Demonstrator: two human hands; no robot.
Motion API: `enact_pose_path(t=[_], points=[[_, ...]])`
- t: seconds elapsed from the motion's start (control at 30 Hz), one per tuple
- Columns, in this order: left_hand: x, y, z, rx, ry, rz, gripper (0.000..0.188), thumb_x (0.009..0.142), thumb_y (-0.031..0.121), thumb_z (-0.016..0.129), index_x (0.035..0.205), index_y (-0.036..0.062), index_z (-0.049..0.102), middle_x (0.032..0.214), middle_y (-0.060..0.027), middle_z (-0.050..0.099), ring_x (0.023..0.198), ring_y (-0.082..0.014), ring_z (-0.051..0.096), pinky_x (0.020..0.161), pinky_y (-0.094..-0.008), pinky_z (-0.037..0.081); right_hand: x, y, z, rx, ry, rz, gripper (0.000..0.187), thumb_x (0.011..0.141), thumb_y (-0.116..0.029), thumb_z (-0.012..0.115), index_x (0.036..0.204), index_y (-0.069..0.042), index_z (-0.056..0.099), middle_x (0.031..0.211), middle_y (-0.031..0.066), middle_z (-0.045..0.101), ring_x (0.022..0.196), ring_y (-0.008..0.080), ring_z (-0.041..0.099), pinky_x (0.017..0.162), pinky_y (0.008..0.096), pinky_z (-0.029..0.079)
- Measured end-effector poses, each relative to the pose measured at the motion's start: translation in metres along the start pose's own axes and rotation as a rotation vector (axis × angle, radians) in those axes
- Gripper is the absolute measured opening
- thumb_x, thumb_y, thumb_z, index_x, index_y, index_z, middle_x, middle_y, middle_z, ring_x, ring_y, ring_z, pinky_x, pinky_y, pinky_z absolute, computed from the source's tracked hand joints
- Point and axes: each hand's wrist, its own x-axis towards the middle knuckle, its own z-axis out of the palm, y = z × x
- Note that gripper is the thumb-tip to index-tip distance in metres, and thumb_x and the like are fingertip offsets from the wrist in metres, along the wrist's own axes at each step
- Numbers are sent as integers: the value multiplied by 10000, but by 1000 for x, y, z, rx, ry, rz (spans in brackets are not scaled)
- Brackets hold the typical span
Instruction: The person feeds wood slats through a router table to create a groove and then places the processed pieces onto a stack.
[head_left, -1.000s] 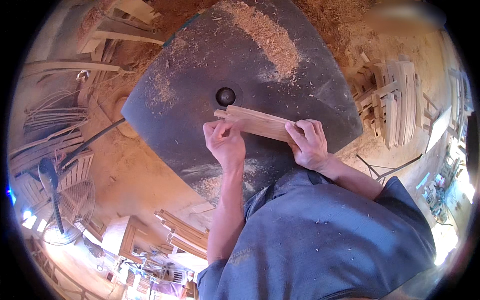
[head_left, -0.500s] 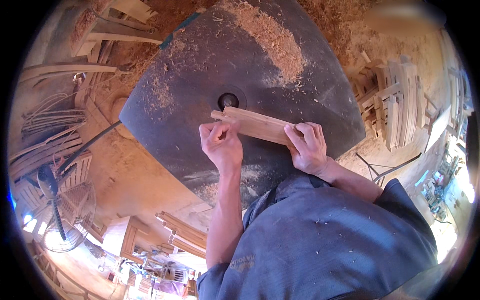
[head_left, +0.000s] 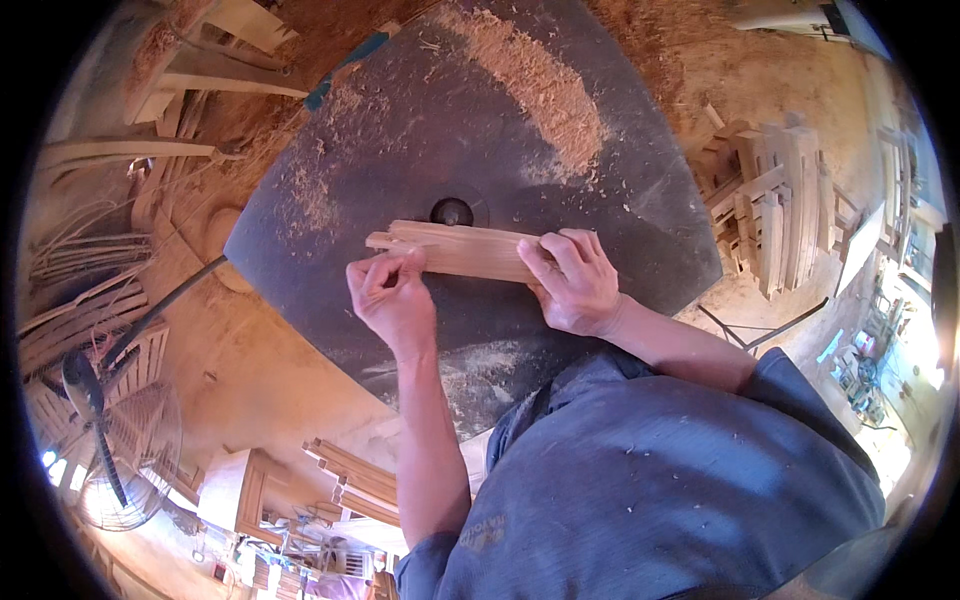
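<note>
On a dark, sawdust-strewn machine table [head_left: 620,190], a pale wooden strip [head_left: 465,250] lies flat just below a round cutter opening [head_left: 452,211], with the left hand [head_left: 392,298] pinching its near edge with curled fingers and the right hand [head_left: 575,283] pressing flat on its right end. Feeding it well probably means steady downward pressure, with fingertips kept away from the opening. Stacked timber pieces [head_left: 770,205] stand to the right, a floor fan [head_left: 115,440] lower left, and a sawdust heap [head_left: 545,85] lies beyond the strip.
</note>
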Motion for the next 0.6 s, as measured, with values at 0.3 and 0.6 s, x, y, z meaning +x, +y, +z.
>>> enact_pose_path(t=[0.3, 0.6], points=[[35, -42, -47, -111, 128, -153, 147, 774, 16, 850, 750, -9, 707, 879, -9, 554, 781, -123, 530, 681, -287, 443, 62, -12, 36, 69, -33, -211, 576, 705, -156, 714, 1253, 4, 636, 1095, 118, 595, 1022, 301, 587, 877, 431, 499], [46, -127, -146, -285, 250, -179, 110, 805, 43, 781, 885, -10, 727, 961, -79, 707, 866, -197, 644, 756, -370, 548, 118, -74, 141, 479, -7, -335, 203, 720, -181, 711, 861, -71, 616, 879, 128, 590, 890, 355, 608, 699, 512, 525]])
